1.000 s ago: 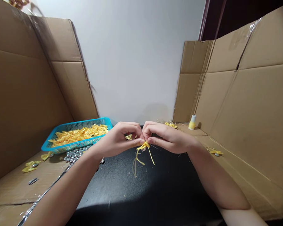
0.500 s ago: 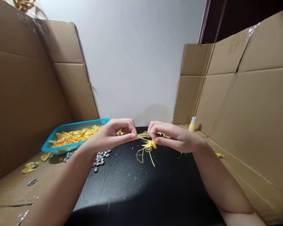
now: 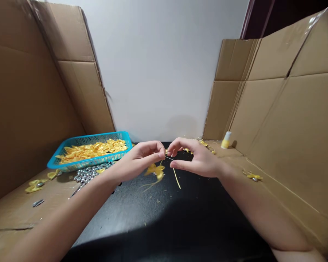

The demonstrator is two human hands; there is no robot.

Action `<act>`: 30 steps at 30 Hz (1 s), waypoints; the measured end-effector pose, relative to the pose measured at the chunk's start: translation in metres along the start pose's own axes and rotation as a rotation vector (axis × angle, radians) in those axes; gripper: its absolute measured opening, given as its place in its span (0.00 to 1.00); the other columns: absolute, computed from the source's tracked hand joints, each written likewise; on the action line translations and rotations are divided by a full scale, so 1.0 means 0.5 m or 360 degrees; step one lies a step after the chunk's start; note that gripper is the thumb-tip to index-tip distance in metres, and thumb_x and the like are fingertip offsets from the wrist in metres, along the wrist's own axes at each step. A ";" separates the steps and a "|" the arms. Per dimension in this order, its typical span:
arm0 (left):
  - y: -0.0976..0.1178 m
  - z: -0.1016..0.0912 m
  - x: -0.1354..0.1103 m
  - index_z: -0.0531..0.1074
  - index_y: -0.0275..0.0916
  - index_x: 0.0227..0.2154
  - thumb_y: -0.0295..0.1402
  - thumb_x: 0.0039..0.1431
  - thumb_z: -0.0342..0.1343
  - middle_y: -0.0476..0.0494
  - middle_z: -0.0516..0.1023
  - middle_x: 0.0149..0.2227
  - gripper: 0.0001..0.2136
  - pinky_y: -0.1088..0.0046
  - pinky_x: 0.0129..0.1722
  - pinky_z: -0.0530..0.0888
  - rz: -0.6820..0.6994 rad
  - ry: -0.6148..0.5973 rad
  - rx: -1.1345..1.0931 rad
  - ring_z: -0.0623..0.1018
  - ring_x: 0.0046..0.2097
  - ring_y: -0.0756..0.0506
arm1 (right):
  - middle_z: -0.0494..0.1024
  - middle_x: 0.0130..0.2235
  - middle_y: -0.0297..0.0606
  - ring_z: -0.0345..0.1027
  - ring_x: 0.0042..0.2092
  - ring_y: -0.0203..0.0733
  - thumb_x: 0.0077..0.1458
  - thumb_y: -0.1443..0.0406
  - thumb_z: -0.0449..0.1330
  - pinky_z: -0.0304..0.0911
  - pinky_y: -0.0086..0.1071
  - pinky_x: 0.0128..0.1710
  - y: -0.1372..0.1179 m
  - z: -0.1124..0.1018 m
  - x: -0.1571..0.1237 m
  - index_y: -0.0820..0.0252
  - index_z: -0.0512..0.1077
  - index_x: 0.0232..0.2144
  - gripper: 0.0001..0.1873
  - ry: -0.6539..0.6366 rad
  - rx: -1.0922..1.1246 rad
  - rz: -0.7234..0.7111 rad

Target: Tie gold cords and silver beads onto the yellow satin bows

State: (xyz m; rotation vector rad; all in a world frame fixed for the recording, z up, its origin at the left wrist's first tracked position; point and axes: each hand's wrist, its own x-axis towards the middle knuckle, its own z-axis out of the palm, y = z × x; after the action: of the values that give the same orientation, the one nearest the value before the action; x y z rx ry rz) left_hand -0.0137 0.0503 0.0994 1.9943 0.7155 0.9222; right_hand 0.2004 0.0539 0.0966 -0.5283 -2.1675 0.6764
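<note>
Thumb and fingertips of my left hand (image 3: 144, 158) are pinched on a thin silver needle (image 3: 168, 158), which sticks out to the right. Below these fingers hangs a yellow ribbon bow (image 3: 155, 170), blurred, with loose yellow strands trailing down. My right hand (image 3: 195, 158) is beside the needle's free end, its thumb apart from its curled fingers, and I see nothing gripped there. A yellow thread (image 3: 176, 179) hangs just under the right thumb; where its upper end goes is hidden.
A blue basket (image 3: 53, 162) of yellow ribbon bows stands at the left, with many silver beads (image 3: 89, 175) before it. Loose bows (image 3: 36, 185) lie on the cardboard. A yellow thread spool (image 3: 226, 141) stands at the right. Cardboard walls (image 3: 289, 116) flank the black work surface (image 3: 153, 214).
The bow has moved left, from beneath my right fingers to beneath my left hand. My right fingers have opened from their pinch. The view has shifted slightly.
</note>
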 end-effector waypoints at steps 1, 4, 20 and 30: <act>-0.008 0.012 -0.005 0.68 0.38 0.28 0.37 0.62 0.53 0.48 0.68 0.31 0.10 0.74 0.36 0.68 -0.0052 0.0015 -0.0074 0.69 0.35 0.49 | 0.77 0.36 0.34 0.71 0.38 0.37 0.50 0.64 0.67 0.67 0.36 0.44 0.017 0.022 -0.004 0.57 0.72 0.37 0.12 0.0099 0.0158 -0.0004; -0.041 0.051 -0.023 0.69 0.37 0.28 0.37 0.60 0.55 0.49 0.69 0.29 0.10 0.75 0.36 0.69 -0.0172 0.0077 -0.0259 0.70 0.33 0.50 | 0.78 0.32 0.34 0.72 0.35 0.37 0.47 0.63 0.69 0.70 0.34 0.39 0.066 0.088 -0.027 0.57 0.76 0.31 0.08 0.0422 0.0675 0.0024; -0.174 0.136 -0.101 0.76 0.35 0.37 0.36 0.57 0.59 0.45 0.78 0.32 0.10 0.74 0.35 0.71 -0.0658 -0.0350 -0.0552 0.75 0.34 0.49 | 0.82 0.28 0.34 0.72 0.23 0.30 0.43 0.62 0.71 0.68 0.24 0.24 0.113 0.142 -0.128 0.61 0.77 0.26 0.09 0.0542 0.1227 0.0816; -0.159 0.159 -0.117 0.75 0.33 0.31 0.33 0.55 0.61 0.50 0.72 0.25 0.07 0.78 0.28 0.67 -0.0775 -0.0360 -0.0825 0.68 0.26 0.54 | 0.82 0.25 0.32 0.78 0.24 0.37 0.45 0.58 0.70 0.73 0.25 0.23 0.102 0.133 -0.143 0.61 0.72 0.29 0.14 0.0385 0.1507 0.0947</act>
State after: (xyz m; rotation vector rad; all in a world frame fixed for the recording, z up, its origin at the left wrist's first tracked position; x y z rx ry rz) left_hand 0.0047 0.0132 -0.0204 1.3532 0.7027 0.5102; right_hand 0.1986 0.0332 -0.0117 -0.6671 -1.2256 1.7183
